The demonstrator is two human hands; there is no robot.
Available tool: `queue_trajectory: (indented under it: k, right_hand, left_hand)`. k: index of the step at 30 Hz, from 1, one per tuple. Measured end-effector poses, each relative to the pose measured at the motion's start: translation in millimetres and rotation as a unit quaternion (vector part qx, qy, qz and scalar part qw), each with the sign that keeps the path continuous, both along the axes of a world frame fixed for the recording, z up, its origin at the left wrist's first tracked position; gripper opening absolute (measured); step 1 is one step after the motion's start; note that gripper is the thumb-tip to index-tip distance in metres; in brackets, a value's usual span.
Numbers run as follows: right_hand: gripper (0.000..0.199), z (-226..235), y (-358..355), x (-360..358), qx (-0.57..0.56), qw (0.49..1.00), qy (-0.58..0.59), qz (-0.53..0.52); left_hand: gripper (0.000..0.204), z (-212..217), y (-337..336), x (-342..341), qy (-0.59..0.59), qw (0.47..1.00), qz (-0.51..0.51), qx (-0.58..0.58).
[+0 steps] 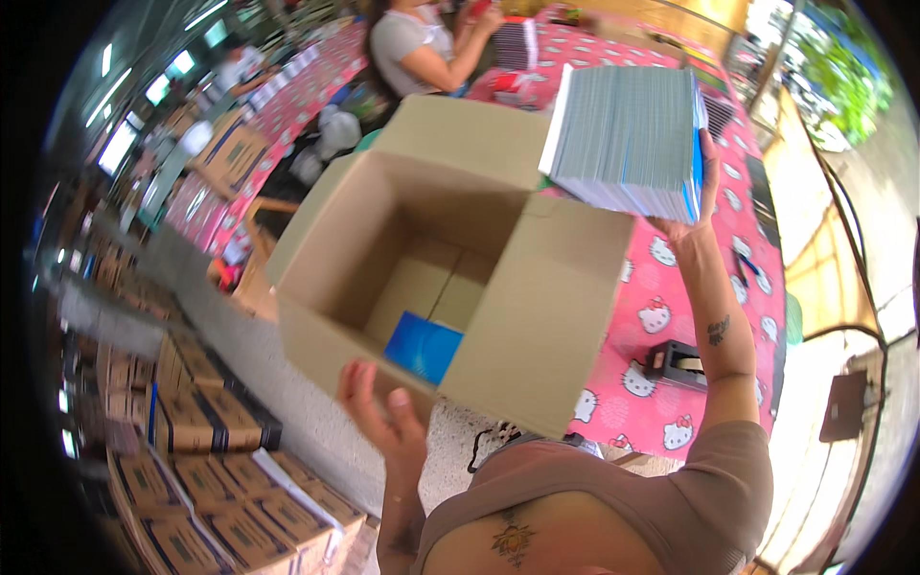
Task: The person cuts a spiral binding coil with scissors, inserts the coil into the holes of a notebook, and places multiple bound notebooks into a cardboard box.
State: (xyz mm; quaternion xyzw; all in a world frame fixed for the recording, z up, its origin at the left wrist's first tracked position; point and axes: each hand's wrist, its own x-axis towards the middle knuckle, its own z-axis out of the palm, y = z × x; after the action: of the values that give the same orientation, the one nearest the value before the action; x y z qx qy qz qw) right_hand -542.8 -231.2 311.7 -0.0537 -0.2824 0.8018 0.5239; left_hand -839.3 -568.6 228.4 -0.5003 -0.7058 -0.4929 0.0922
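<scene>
A tall open cardboard box [331, 249] stands in front of me with its flaps folded outward. Inside, a blue booklet or stack of booklets [425, 347] lies at the near end of the bottom. My right hand [698, 206] grips the right end of a thick stack of thin booklets [623, 134], edges facing me and a blue cover at that end. The stack is beside the box's right flap, above the table; whether it rests on anything is hidden. My left hand [383, 412] is open at the box's near side, fingers apart, holding nothing.
A pink patterned table [661, 278] spans the right and back, with a black tape dispenser [677, 365] and a pen [746, 261] on it. A person [422, 48] works across it. Closed cartons [220, 498] are stacked at lower left; another carton [230, 153] stands farther back.
</scene>
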Motion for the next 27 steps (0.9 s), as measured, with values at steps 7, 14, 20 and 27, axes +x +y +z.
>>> queue_trajectory:
  k: [7, 14, 20, 27]
  right_hand:
    - [0.049, -49.2, 84.4, 199.7, -0.008, 0.950, -0.233, -0.208]
    - [0.054, -183.2, 150.3, 295.3, -0.136, 0.917, -0.343, -0.152]
    - [0.044, -220.4, 183.0, 301.0, -0.225, 0.888, -0.394, -0.075]
    - [0.031, -246.5, 216.3, 342.7, -0.259, 0.860, -0.439, 0.001]
  left_hand:
    - [0.039, 9.8, 16.5, 11.8, -0.034, 0.998, 0.051, -0.016]
    - [0.035, 26.0, 33.4, 27.8, 0.008, 0.990, 0.101, -0.096]
    - [0.034, 25.7, 34.4, 35.3, 0.040, 0.980, 0.144, -0.130]
    - [0.033, 32.6, 22.3, 40.0, 0.068, 0.960, 0.202, -0.185]
